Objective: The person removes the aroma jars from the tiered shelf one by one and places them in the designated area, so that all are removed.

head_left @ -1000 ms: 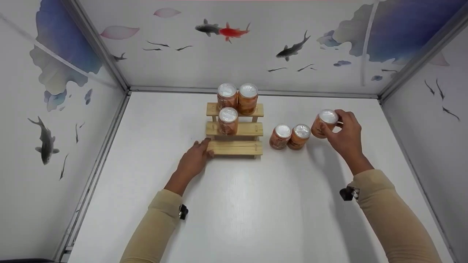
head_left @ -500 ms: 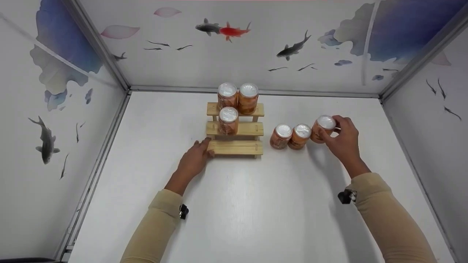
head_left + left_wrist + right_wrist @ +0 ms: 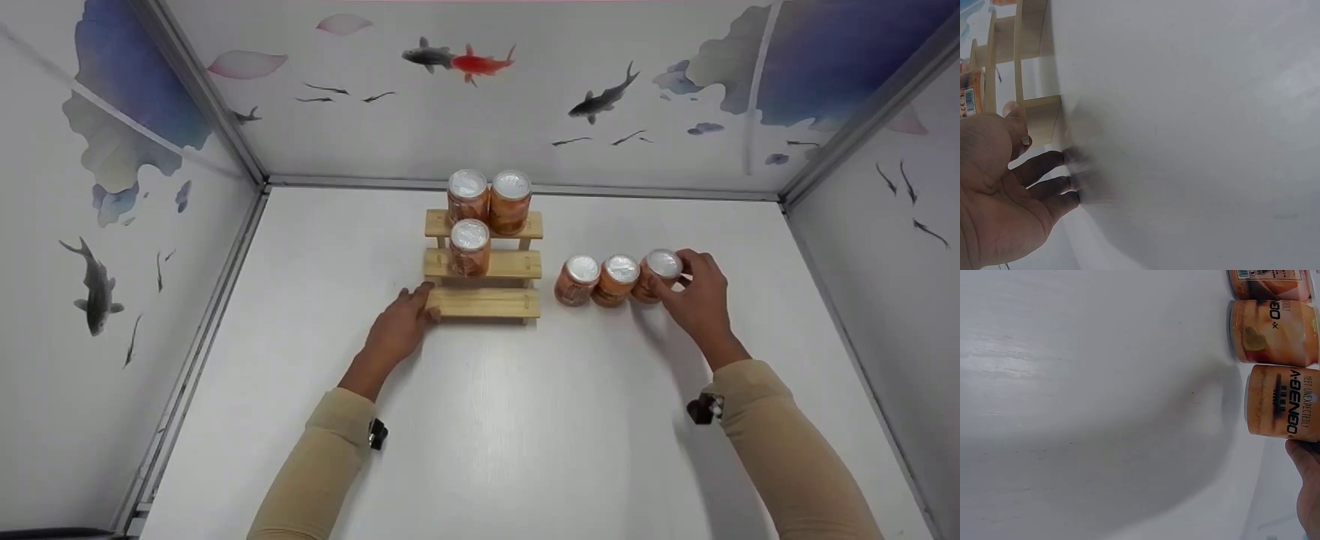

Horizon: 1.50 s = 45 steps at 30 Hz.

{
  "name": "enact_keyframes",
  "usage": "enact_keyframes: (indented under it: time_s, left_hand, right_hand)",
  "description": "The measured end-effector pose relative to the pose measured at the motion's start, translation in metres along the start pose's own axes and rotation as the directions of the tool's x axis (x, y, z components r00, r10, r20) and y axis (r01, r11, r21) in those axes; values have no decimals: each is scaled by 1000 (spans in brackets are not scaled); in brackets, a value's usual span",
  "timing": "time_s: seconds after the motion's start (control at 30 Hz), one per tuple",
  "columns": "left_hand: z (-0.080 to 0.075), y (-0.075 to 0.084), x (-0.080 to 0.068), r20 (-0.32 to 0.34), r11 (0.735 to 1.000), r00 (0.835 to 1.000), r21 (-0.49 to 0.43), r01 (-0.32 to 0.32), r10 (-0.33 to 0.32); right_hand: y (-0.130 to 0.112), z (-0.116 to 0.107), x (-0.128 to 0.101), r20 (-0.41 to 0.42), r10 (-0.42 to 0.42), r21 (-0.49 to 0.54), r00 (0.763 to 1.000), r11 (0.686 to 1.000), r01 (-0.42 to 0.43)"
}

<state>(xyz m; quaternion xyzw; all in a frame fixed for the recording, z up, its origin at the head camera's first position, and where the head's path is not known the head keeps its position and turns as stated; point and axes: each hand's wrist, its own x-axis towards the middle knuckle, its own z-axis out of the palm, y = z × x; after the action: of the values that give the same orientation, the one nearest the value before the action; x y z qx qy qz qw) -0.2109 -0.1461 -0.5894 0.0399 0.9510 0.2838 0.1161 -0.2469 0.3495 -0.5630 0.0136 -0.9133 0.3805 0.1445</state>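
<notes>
- Right hand (image 3: 694, 296) has its fingers curled round the top of an orange can (image 3: 657, 275) with a white lid. That can stands upright on the white table (image 3: 525, 420), at about 3 o'clock from the wooden rack.
- The held can is the right end of a row of three. The middle can (image 3: 616, 280) sits right against it, and the left can (image 3: 576, 280) is just beside that one.
- Left hand (image 3: 397, 326) lies flat on the table with its fingers fairly straight and close together, gripping nothing. The fingertips touch the bottom step of the three-step wooden rack (image 3: 484, 266) at its left front corner, roughly 7 o'clock from the rack's middle.
- The rack carries three more cans: two on the top step (image 3: 487, 201) side by side, one on the middle step (image 3: 469, 247) towards the left.
- The right wrist view shows the can labels side-on, with "A-BENBO" lettering on the held can (image 3: 1283, 402), which the head view can't read. Only a sliver of the hand shows there, so the grip itself is clear from the head view alone.
- The left wrist view shows the thumb (image 3: 1016, 126) up by the rack's wood and the other fingers pressed down on the table.
</notes>
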Motion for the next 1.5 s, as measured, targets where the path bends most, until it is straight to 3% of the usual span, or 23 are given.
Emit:
enact_keyframes:
  time_s: [0.53, 0.7, 0.87, 0.93, 1.07, 1.17, 1.37, 1.5]
  left_hand:
    - [-1, 1, 0, -2, 1000, 1000, 10, -9, 9]
    - [1, -5, 3, -7, 1000, 1000, 6, -20, 20]
    - [19, -27, 21, -21, 998, 998, 20, -56, 57]
    - [18, -26, 20, -34, 997, 997, 35, -66, 67]
    - [-1, 0, 0, -13, 999, 999, 29, -34, 34]
    - [2, -4, 3, -13, 999, 999, 13, -29, 29]
    - [20, -26, 19, -42, 997, 997, 47, -66, 68]
    - [9, -15, 10, -20, 999, 999, 12, -47, 48]
  right_hand:
    - [1, 4, -5, 42, 33, 33, 999, 999, -35]
    - [1, 4, -5, 48, 39, 33, 998, 999, -41]
    - [2, 5, -6, 47, 36, 29, 998, 999, -38]
    - [2, 4, -7, 44, 34, 30, 998, 999, -35]
    - [1, 4, -7, 46, 37, 20, 998, 999, -38]
    - [1, 4, -8, 53, 41, 21, 998, 999, -43]
    - [2, 4, -8, 75, 52, 38, 996, 998, -55]
    - [3, 4, -7, 81, 55, 35, 995, 998, -58]
